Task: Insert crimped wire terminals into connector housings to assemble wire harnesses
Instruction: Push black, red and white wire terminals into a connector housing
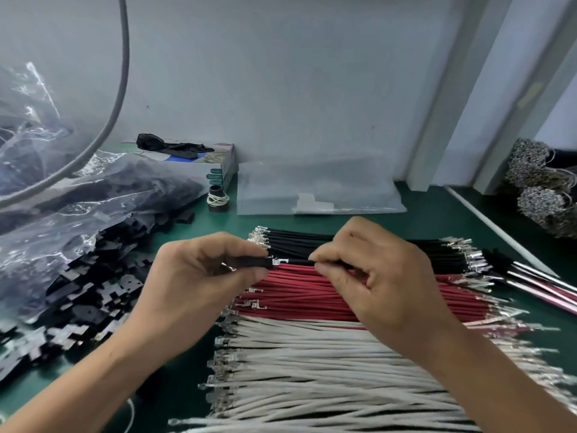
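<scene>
Black housing [249, 264] pinched in the left hand [199, 276]; right hand [371, 276] pinches a black wire [296, 261], terminal [278, 261] barely entering. Stacks of loose wires [312, 354] remain.

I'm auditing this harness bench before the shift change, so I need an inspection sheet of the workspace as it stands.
Surface: green mat, mostly covered.
Job's things: black wires, red wires, white wires in rows; black housings heaped at left.
Clutter: plastic bags, box, tape roll.
Hands: left hand pinches a housing; right hand pinches a black wire, terminal at the housing.
Cables: grey hose hangs at left.
Surroundings: wall, wire bundles at right.
</scene>
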`<state>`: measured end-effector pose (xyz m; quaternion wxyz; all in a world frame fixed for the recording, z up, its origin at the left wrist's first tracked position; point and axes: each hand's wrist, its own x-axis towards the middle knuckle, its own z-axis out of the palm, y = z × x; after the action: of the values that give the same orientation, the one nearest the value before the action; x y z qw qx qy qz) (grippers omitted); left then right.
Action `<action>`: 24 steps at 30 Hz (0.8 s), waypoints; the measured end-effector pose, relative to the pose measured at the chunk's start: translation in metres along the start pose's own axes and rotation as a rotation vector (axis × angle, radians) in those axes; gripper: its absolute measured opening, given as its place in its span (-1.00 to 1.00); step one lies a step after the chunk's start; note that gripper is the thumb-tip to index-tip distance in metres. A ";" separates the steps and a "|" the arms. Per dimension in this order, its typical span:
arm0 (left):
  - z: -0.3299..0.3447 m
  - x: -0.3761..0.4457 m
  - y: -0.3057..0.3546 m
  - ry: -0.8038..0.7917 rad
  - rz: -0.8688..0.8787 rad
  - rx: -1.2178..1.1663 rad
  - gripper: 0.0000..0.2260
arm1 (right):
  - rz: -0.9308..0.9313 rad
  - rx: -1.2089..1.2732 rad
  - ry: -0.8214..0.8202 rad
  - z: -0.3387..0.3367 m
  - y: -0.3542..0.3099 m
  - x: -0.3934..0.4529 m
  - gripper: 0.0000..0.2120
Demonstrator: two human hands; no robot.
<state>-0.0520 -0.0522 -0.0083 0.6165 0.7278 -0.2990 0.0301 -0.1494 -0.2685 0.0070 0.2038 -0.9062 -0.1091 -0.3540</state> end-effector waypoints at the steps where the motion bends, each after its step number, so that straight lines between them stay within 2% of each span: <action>1: 0.000 0.000 0.001 -0.002 -0.010 -0.016 -0.80 | 0.012 0.029 0.006 0.000 0.001 0.000 -0.94; 18: 0.005 -0.006 0.010 -0.078 -0.038 -0.119 -0.81 | 0.114 0.114 -0.115 -0.003 0.001 -0.002 -0.90; 24: 0.003 -0.006 0.011 -0.130 -0.070 -0.158 -0.81 | 0.202 0.286 -0.163 -0.005 0.005 -0.001 -0.91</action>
<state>-0.0633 -0.0531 -0.0021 0.6519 0.6873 -0.3141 -0.0625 -0.1518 -0.2753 0.0079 0.3557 -0.9000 -0.0828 -0.2378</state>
